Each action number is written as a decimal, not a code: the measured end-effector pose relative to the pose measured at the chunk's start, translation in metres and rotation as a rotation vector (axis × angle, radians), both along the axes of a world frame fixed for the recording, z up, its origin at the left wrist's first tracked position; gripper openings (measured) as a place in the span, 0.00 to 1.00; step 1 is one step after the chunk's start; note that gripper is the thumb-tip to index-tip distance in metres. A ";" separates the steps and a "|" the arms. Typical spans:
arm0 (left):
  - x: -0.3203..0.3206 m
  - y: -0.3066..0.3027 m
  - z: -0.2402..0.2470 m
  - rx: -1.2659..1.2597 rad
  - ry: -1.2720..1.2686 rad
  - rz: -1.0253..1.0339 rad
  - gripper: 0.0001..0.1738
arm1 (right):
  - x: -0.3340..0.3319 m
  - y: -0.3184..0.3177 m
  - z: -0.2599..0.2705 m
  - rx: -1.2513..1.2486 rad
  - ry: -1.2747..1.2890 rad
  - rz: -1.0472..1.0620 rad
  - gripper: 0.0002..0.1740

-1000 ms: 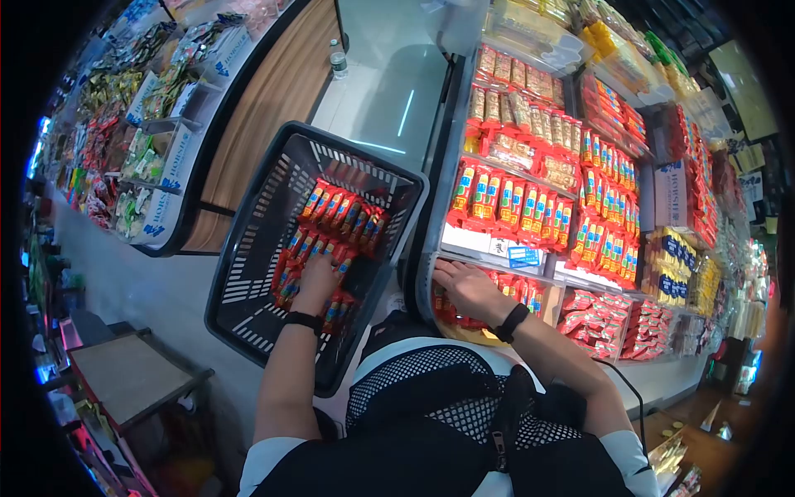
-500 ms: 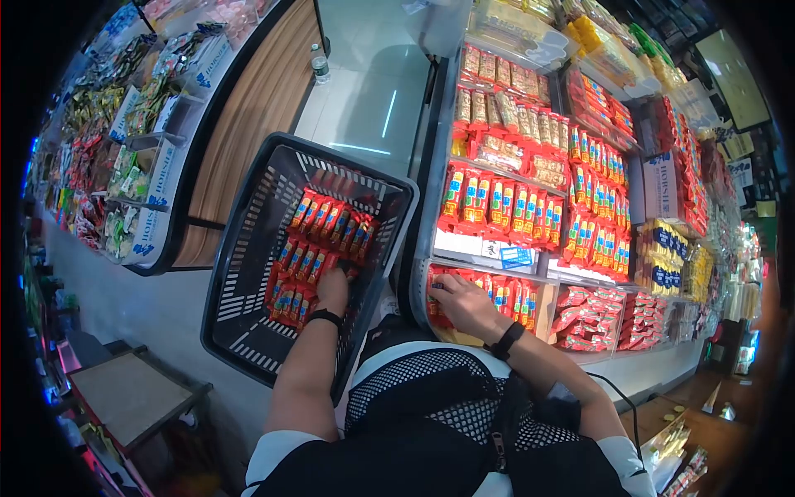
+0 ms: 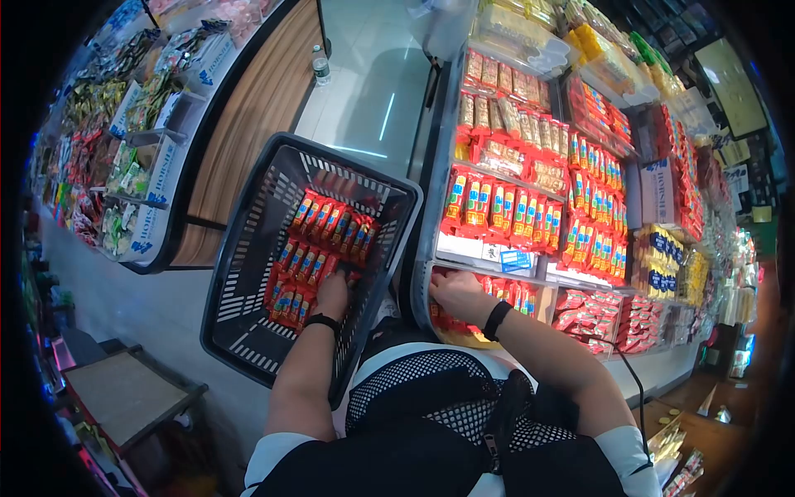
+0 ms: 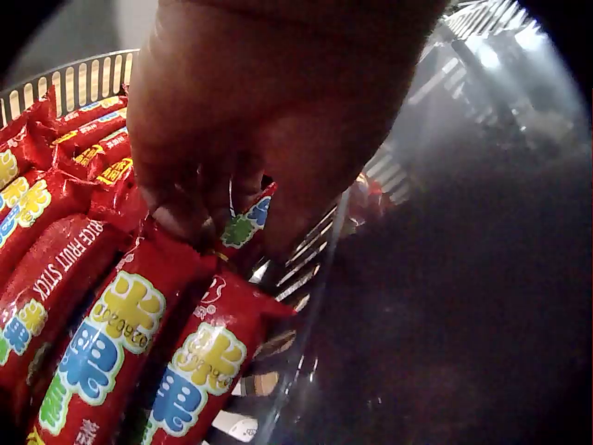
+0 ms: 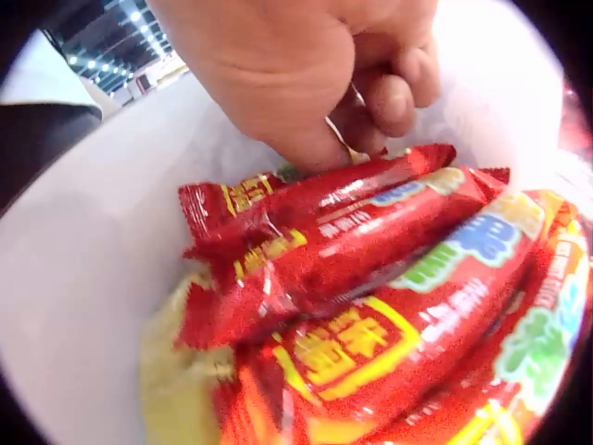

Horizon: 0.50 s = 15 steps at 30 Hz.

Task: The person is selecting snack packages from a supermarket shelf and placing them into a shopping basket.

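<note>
Fingers (image 4: 178,206) of left hand (image 4: 259,102) shadowed, grip unclear, right hand (image 5: 301,69) pinched around half-hidden red packet (image 5: 239,197)

Dark fisheye edges, streaked glare on floor (image 3: 362,91), dim left-wrist view.

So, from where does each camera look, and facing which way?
Head: worn there, facing forward and down; basket, display, left hand, right hand, arms, torso.
Left wrist: worn there, facing the left hand among red packets.
Right wrist: worn there, facing the right hand at similar packets.
Head and left wrist share the left hand and basket.
</note>
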<state>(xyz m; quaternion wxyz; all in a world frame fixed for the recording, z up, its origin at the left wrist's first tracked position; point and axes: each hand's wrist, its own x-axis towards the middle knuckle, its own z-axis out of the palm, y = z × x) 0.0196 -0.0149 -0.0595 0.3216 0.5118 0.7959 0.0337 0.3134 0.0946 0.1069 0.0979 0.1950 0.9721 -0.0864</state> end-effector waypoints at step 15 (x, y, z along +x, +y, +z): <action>0.002 -0.005 0.011 0.066 -0.014 -0.010 0.21 | 0.004 0.013 0.021 0.060 -0.025 0.252 0.13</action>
